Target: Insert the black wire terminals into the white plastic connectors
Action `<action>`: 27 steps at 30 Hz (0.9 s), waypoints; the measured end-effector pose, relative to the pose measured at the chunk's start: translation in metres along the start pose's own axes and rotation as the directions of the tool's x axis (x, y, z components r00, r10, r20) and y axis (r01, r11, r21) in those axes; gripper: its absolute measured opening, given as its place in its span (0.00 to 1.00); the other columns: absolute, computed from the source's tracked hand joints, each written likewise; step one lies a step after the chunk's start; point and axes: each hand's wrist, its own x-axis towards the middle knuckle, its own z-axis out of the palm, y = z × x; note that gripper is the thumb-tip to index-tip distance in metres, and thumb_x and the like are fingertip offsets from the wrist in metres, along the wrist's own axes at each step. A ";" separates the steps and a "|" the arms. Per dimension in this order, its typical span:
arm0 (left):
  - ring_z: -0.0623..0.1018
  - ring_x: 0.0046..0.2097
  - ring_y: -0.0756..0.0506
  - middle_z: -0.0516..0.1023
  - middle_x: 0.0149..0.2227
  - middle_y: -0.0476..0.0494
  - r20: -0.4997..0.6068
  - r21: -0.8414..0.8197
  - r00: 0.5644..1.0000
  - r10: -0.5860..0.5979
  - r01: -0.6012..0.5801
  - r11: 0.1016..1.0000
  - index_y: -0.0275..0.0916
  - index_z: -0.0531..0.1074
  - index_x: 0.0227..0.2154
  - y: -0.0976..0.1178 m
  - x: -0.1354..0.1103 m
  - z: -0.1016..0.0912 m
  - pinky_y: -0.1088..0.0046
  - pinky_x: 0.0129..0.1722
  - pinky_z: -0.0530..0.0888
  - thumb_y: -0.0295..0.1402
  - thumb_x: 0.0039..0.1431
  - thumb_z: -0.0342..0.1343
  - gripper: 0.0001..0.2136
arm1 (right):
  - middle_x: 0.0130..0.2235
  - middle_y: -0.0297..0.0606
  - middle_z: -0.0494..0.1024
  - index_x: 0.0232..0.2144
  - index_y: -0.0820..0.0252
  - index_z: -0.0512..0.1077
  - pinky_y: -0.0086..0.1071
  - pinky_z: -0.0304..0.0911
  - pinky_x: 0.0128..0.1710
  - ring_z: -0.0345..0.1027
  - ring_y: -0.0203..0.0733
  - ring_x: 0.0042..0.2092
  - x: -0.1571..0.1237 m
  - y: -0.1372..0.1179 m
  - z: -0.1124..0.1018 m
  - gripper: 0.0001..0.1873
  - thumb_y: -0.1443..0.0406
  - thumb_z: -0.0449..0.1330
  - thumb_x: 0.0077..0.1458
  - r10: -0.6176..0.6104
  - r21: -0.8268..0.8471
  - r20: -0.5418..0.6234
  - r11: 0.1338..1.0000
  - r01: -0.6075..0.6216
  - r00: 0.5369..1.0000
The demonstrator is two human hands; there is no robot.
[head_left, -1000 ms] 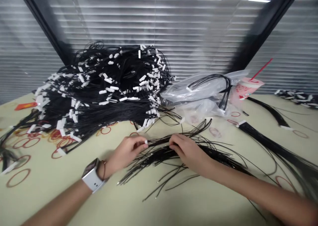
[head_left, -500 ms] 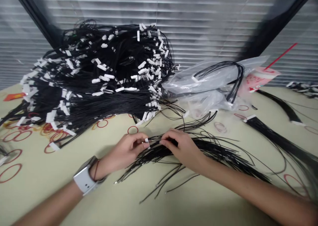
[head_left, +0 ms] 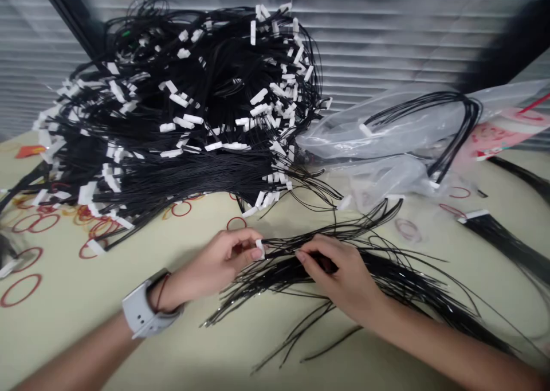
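So I'm working at a pale table point(head_left: 141, 351), with a huge heap of black wires point(head_left: 180, 110) tipped with white tabs lying ahead, a plastic bag point(head_left: 387, 127) holding more wires to its right, and rubber bands point(head_left: 181, 209) scattered on the left. Nearer me, a loose bunch of wires point(head_left: 344, 270) is lying on the table. My hands are close but apart: my left hand point(head_left: 219, 265) is pinching a white connector point(head_left: 260, 249) on the bunch, and my right hand point(head_left: 344, 279) is gripping strands just beside it.
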 end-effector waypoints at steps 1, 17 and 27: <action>0.61 0.28 0.55 0.62 0.26 0.50 0.003 -0.006 1.000 0.001 -0.001 1.000 0.35 0.66 0.32 0.000 0.000 0.000 0.80 0.25 0.58 0.40 0.57 0.47 0.12 | 0.27 0.31 0.68 0.27 0.61 0.68 0.20 0.52 0.28 0.60 0.25 0.30 0.000 0.001 -0.001 0.08 0.64 0.51 0.53 -0.004 -0.006 0.003 1.000 0.004 1.000; 0.62 0.28 0.54 0.64 0.27 0.48 -0.020 0.092 0.995 0.094 -0.091 0.992 0.34 0.67 0.34 -0.005 -0.001 0.004 0.79 0.26 0.60 0.41 0.57 0.45 0.14 | 0.25 0.31 0.68 0.26 0.62 0.69 0.20 0.51 0.27 0.58 0.24 0.27 0.000 -0.002 -0.003 0.11 0.62 0.51 0.53 0.023 -0.022 0.084 1.000 -0.022 0.996; 0.61 0.26 0.55 0.65 0.25 0.50 -0.041 0.300 0.978 0.205 -0.183 0.936 0.35 0.68 0.32 -0.006 -0.002 0.008 0.79 0.25 0.58 0.34 0.58 0.44 0.10 | 0.24 0.32 0.66 0.26 0.64 0.68 0.20 0.49 0.23 0.54 0.25 0.25 0.002 -0.009 -0.005 0.15 0.58 0.50 0.53 0.138 0.017 0.135 0.990 -0.142 0.981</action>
